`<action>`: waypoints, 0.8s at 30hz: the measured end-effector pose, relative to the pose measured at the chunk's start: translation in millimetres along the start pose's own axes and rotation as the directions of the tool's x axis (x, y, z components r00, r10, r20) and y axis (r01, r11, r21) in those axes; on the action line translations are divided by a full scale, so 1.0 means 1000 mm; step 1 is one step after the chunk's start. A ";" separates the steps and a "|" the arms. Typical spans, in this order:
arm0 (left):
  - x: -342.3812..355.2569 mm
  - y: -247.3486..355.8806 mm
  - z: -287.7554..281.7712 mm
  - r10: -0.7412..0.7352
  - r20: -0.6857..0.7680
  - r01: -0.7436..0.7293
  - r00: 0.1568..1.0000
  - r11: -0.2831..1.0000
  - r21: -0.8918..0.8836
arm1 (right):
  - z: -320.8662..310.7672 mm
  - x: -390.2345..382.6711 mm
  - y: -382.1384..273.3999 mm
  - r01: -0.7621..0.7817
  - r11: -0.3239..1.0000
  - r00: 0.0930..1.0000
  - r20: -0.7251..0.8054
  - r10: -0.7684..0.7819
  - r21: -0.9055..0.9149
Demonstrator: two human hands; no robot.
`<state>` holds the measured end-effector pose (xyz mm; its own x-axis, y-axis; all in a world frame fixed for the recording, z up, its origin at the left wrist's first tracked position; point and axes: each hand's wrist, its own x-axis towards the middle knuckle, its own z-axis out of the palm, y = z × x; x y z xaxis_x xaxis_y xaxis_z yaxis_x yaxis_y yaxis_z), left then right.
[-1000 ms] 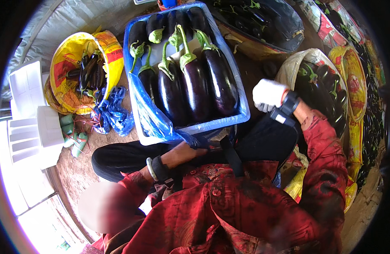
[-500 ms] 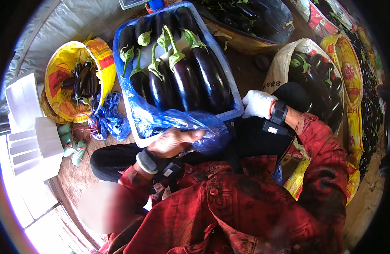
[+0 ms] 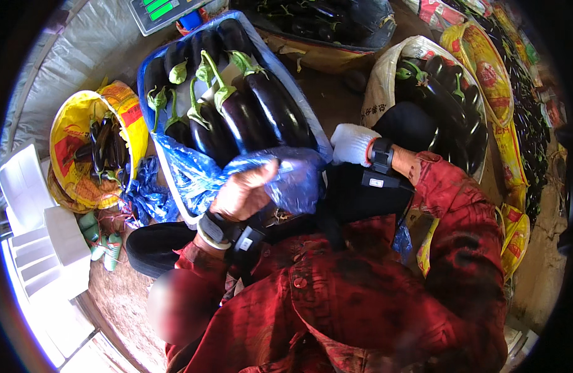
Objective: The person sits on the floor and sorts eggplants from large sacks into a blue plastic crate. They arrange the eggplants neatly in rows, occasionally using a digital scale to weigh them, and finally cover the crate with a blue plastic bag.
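Observation:
A white box (image 3: pixel 168 180) lined with blue plastic holds two rows of large dark eggplants (image 3: pixel 277 105), their green stems toward the middle. Bare, my left hand (image 3: pixel 243 193) is at the box's near side, its fingers closed on the blue plastic bag (image 3: pixel 296 180) that lines it. The plastic bunches up beside my thumb and hangs over the near edge. My right hand (image 3: pixel 353 144), in a white knitted glove, rests by the box's near right corner with curled fingers. What those fingers hold, if anything, is hidden.
Left stands a yellow basket (image 3: pixel 137 124) of smaller eggplants, beside crumpled blue plastic (image 3: pixel 148 196) and white foam boxes (image 3: pixel 66 233). A white sack (image 3: pixel 380 81) of eggplants is at right, a dark-lined container (image 3: pixel 336 46) behind. A scale display (image 3: pixel 159 11) shows at the top.
The view has shifted, so the box and sacks sit further left and higher, and the scale display shows more. My left hand has turned slightly, thumb raised, still at the blue plastic.

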<state>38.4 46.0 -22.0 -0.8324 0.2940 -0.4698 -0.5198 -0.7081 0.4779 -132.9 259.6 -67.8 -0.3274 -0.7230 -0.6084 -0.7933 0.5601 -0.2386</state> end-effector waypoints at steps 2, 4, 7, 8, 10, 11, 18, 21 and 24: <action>0.002 0.006 0.002 0.132 0.064 -0.133 0.989 0.991 0.025 | -0.011 0.003 0.007 0.133 0.923 0.990 0.092 -0.107 -0.360; -0.001 0.006 0.004 0.007 -0.212 0.090 0.977 0.892 0.443 | -0.030 -0.007 0.018 0.091 0.815 0.916 -0.273 -0.294 -0.573; -0.012 0.019 0.004 0.031 -0.245 0.187 0.969 0.557 0.809 | -0.075 -0.024 0.032 0.231 0.939 0.870 -0.486 -0.082 0.256; -0.016 0.028 0.004 0.071 -0.143 0.040 0.987 0.758 0.650 | -0.085 -0.033 0.030 0.439 0.580 0.847 -0.532 -0.013 0.686; -0.017 0.052 0.003 0.275 0.309 -0.223 0.910 0.955 -0.193 | -0.092 -0.042 0.012 0.495 0.626 0.793 -0.608 -0.043 0.602; -0.018 0.061 0.004 0.313 0.198 -0.264 0.929 0.935 -0.237 | -0.093 -0.042 0.000 0.366 0.915 0.767 -0.612 -0.193 0.169; -0.006 0.040 0.003 0.185 0.151 -0.177 0.971 0.982 -0.066 | -0.008 -0.035 -0.069 0.122 0.975 0.907 -0.378 -0.186 -0.187; 0.001 0.031 -0.001 0.042 -0.021 -0.041 0.999 0.999 0.016 | 0.004 -0.035 -0.044 0.082 0.966 0.836 -0.511 -0.201 -0.246; 0.011 0.020 0.002 -0.007 0.023 0.002 1.000 0.974 0.226 | -0.007 -0.043 -0.021 -0.157 0.913 0.929 -0.369 0.008 -0.377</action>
<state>18.2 35.9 -16.3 -0.8327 0.3137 -0.4562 -0.5515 -0.5438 0.6326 -106.5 275.8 -31.3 -0.4997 -0.8169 -0.2881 -0.8662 0.4725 0.1626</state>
